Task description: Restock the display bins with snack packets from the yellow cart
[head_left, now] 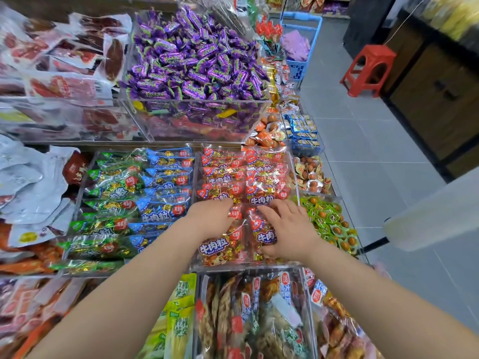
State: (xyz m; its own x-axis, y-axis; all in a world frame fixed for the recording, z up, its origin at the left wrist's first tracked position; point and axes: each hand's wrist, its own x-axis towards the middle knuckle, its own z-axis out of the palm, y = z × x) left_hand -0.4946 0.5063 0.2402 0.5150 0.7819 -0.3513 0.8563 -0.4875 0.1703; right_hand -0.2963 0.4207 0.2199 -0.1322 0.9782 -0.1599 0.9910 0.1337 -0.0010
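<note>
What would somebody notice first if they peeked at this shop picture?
Probably the big heap of shiny purple candies in the clear bin at the top middle. Next come the left hand and right hand, both resting on the red beef-cube packets just below. A bright red stool also stands out on the grey floor at the upper right.

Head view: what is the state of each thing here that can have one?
Left hand, on the red packets, fingertips hidden among them.
Right hand, fingers spread, pressing the red packets.
Red-packet bin, full.
Purple candy bin, heaped above its rim.
Red stool, upright, nothing on it.
Blue basket, holds pink packets.
</note>
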